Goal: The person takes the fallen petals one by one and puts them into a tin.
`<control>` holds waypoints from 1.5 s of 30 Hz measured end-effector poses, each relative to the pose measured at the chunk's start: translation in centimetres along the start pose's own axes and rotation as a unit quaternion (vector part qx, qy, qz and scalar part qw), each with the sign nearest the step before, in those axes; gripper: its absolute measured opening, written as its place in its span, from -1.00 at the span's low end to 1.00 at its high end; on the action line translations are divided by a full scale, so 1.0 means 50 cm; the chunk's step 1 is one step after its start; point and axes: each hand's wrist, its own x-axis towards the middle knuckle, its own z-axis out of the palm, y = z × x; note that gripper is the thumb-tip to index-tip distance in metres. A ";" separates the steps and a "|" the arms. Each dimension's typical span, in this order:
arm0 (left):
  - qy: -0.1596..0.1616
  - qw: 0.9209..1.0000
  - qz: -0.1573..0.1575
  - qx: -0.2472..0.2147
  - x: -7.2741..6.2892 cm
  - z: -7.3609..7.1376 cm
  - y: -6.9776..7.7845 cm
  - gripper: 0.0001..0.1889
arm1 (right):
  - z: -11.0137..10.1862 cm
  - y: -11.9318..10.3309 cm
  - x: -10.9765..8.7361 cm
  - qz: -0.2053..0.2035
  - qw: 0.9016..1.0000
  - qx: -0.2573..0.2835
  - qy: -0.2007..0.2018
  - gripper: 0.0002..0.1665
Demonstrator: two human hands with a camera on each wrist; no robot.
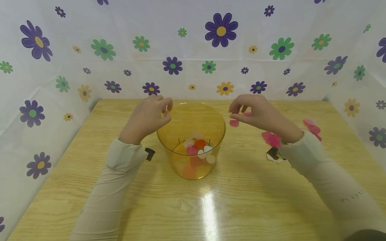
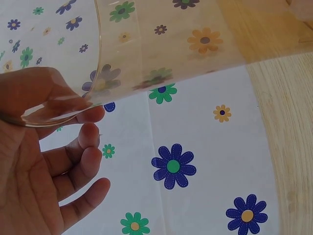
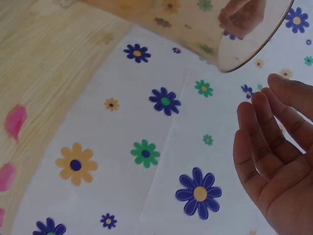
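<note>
Your left hand (image 1: pixel 147 115) pinches a pale petal (image 1: pixel 164 113) at the amber cup's (image 1: pixel 191 140) rim — poised above the petals inside. Your right hand (image 1: pixel 256 112) hovers, fingers loosely curled, a pink petal (image 1: pixel 234 123) just beneath them on the desk (image 1: pixel 241 201).

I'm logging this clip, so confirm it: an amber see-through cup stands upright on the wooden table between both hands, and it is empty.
Not empty. The head view shows pink, orange and white petals lying in the bottom of the cup. The rest holds: it stands upright on the table between the left hand and right hand.
</note>
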 end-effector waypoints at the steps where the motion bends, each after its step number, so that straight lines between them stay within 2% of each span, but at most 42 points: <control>1: 0.000 1.000 0.000 0.000 0.000 0.000 0.000 -0.90 | -0.004 0.011 -0.010 0.007 1.000 -0.005 0.000 -0.88; 4: 0.001 1.000 -0.001 0.000 0.000 0.001 0.002 -0.89 | -0.012 0.042 -0.042 0.045 0.999 -0.018 -0.020 -0.88; 8: 0.002 1.000 0.000 -0.004 0.000 0.001 0.002 -0.89 | -0.014 0.080 -0.091 0.086 0.992 -0.039 -0.083 -0.86; 15: -0.001 1.000 -0.001 -0.003 0.002 0.001 0.003 -0.89 | 0.011 0.128 -0.172 0.103 0.974 -0.034 -0.197 -0.77; 21: -0.001 1.000 -0.001 0.004 0.002 0.000 0.005 -0.88 | 0.028 0.155 -0.209 0.104 0.960 -0.061 -0.252 -0.71; 28: -0.001 1.000 -0.001 0.003 0.001 -0.001 0.005 -0.88 | 0.046 0.169 -0.222 0.048 0.960 -0.090 -0.262 -0.68; 32: 0.005 1.000 0.000 0.004 0.002 -0.001 0.003 -0.88 | 0.052 0.175 -0.224 0.048 0.960 -0.108 -0.253 -0.71; 38: 0.000 1.000 -0.007 0.001 0.002 -0.001 0.002 -0.87 | 0.056 0.180 -0.214 0.073 0.957 -0.108 -0.258 -0.75; 45: -0.003 1.000 -0.006 0.004 0.002 0.002 0.003 -0.86 | 0.051 0.179 -0.211 0.059 0.959 -0.107 -0.255 -0.79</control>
